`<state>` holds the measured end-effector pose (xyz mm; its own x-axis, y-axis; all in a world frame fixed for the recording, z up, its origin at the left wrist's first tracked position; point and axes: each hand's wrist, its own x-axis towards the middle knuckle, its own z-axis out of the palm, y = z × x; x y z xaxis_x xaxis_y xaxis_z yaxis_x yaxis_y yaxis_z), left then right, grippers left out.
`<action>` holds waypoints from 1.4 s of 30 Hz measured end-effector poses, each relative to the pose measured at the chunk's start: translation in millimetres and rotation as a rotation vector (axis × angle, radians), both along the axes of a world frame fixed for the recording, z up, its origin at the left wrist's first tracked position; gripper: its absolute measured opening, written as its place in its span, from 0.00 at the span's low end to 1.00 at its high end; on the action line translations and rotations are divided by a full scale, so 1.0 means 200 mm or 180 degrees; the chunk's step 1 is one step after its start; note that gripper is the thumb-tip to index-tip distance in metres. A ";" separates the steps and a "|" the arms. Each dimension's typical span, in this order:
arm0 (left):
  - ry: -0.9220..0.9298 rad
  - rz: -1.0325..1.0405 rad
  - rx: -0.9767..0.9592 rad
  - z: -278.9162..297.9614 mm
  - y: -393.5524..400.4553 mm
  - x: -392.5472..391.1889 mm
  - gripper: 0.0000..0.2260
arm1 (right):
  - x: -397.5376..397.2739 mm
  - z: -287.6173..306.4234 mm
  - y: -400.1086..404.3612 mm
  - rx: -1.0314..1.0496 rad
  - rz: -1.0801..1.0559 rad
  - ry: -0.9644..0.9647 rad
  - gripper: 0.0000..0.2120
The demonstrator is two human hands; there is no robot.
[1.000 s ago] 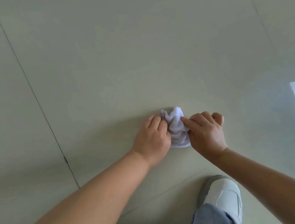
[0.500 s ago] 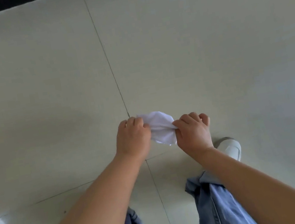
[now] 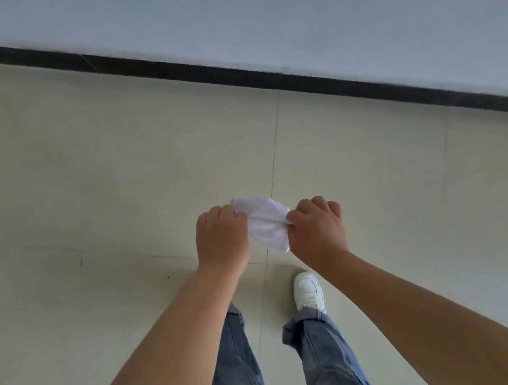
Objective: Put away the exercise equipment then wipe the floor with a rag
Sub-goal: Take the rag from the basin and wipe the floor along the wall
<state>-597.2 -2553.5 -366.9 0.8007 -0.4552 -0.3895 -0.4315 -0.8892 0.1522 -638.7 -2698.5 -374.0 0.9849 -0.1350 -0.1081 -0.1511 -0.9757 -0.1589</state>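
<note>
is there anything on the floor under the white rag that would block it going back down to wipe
Nothing visible does. The crumpled white cloth rag is held between the left hand and right hand, and the glossy beige tiled floor below and ahead is bare. Only the white sneaker stands nearby, nearer the person.

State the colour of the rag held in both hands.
White, seen in the head view: the rag between the left hand and right hand.

Both forearms are bare, no sleeves reaching the wrists. The person wears faded blue jeans, loose and creased, the hems bunching at the ankle, and a white sneaker with stitched panels.
</note>
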 end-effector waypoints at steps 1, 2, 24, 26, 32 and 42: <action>-0.0014 0.0227 -0.0014 0.07 0.05 -0.02 0.15 | 0.03 0.09 0.04 0.0023 0.0191 0.0062 0.05; -0.0003 0.0448 -0.0018 0.13 0.11 -0.05 0.15 | 0.05 0.17 0.10 0.0057 0.0385 0.0146 0.05; -0.0127 0.3910 0.0541 1.14 2.31 -0.95 0.12 | -0.13 0.97 2.56 0.0983 0.3881 -0.0713 0.16; -0.0180 0.4100 0.0617 1.21 2.55 -0.98 0.12 | -0.14 1.05 2.82 0.1049 0.4045 -0.0797 0.16; -0.0235 0.4528 0.0740 1.37 3.15 -0.85 0.12 | 0.02 1.25 3.51 0.1226 0.4413 -0.1133 0.16; -0.0361 0.5068 0.1012 1.60 4.34 -0.33 0.13 | 0.61 1.47 4.83 0.1308 0.5016 -0.1092 0.08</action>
<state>-664.1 -1685.8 -46.8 0.3863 0.8980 -0.2105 0.9085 -0.4098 -0.0812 -516.1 -1732.9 -80.2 0.1031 0.9296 0.3538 0.9701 -0.0154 -0.2422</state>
